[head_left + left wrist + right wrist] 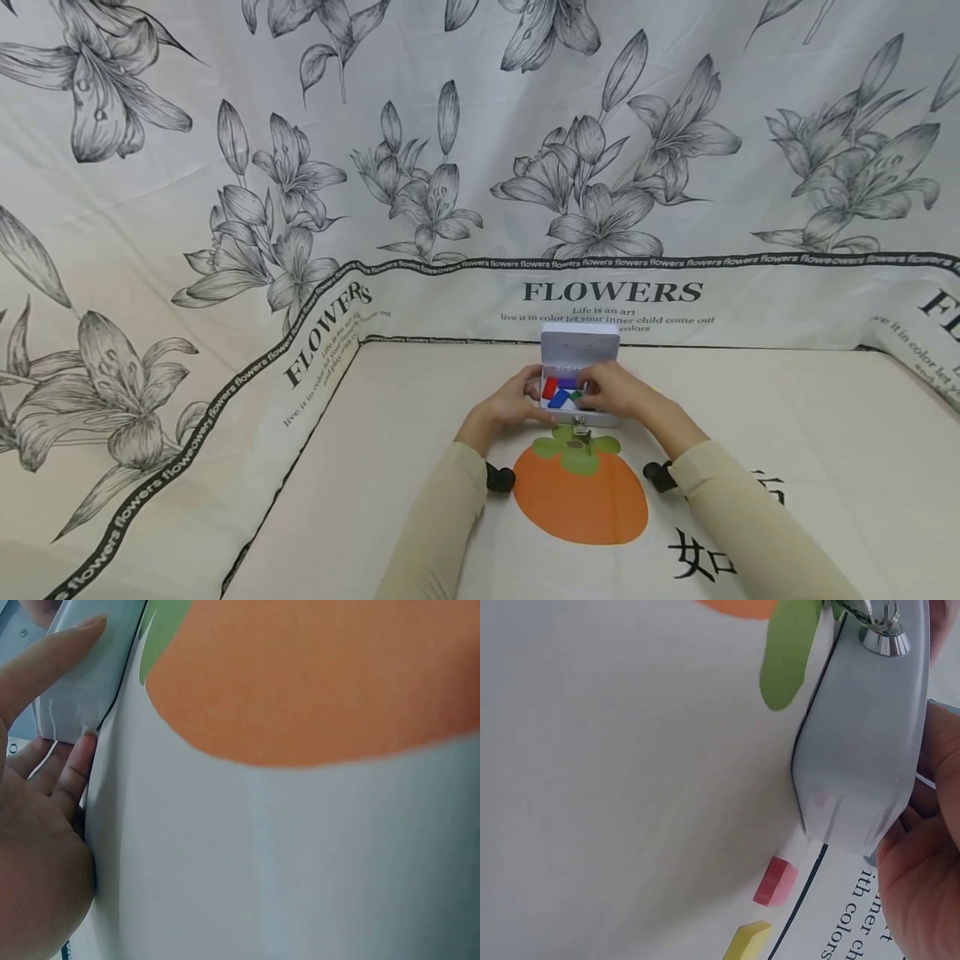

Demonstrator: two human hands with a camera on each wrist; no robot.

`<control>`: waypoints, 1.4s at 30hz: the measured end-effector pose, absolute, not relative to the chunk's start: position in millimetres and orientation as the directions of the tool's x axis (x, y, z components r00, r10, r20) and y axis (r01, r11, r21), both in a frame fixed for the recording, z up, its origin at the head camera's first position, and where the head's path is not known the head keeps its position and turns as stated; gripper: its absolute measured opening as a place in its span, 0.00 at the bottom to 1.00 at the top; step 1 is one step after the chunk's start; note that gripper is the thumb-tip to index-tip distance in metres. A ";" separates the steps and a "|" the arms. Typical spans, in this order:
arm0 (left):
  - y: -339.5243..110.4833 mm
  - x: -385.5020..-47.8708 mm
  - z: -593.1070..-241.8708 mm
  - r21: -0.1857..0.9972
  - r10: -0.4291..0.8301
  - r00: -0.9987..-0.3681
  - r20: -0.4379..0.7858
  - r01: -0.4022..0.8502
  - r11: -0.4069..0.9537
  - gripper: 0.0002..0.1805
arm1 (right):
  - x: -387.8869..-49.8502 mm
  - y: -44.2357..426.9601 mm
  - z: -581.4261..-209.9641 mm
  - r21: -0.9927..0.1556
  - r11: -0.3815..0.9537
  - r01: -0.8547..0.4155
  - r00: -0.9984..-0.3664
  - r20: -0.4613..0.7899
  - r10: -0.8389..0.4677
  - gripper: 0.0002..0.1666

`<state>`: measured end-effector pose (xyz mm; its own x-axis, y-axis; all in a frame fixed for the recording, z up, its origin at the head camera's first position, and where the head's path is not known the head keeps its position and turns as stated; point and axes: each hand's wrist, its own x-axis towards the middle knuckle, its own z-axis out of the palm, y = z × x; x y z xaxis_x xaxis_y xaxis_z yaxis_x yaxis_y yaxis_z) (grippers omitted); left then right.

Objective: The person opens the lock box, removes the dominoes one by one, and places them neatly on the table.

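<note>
A small white metal box [600, 419] stands on the table with its lid [580, 346] raised. Inside lie a red block [550, 387], a blue block [559, 398], a purple block [567, 383] and a green block [576, 396]. My left hand [516, 397] holds the box's left side, thumb [56, 660] along its front wall and fingers at the side. Into the box from the right reaches my right hand [613, 390], its fingertips down by the green block. Whether they pinch it is hidden; the box wall covers them in the right wrist view.
Keys [581, 433] hang from the lock at the box's front. Outside, right of the box, lie a pink block [775, 881] and a yellow block [748, 941]. The cloth carries a printed orange persimmon [581, 496]. Behind the box rises a flower-printed curtain [420, 300].
</note>
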<state>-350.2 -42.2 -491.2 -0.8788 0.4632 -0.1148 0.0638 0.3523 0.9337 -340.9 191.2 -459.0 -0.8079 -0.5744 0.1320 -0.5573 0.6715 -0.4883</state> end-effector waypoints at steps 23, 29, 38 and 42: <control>-40.4 -352.3 -495.2 0.940 0.480 -0.869 -0.120 0.056 0.337 0.52 | -345.5 201.0 -449.8 -0.496 0.648 -0.578 -0.750 0.011 -0.661 0.14; -40.4 -352.8 -495.1 0.941 0.471 -0.873 -0.126 0.045 0.335 0.52 | -346.6 200.1 -451.3 -0.483 0.661 -0.574 -0.758 0.010 -0.652 0.14; -41.1 -353.2 -494.5 0.936 0.462 -0.876 -0.141 0.034 0.350 0.53 | -346.7 199.8 -451.8 -0.493 0.648 -0.580 -0.754 0.025 -0.656 0.14; -41.6 -352.9 -494.2 0.933 0.452 -0.881 -0.143 0.033 0.358 0.53 | -347.2 198.1 -451.2 -0.488 0.654 -0.578 -0.756 0.018 -0.654 0.13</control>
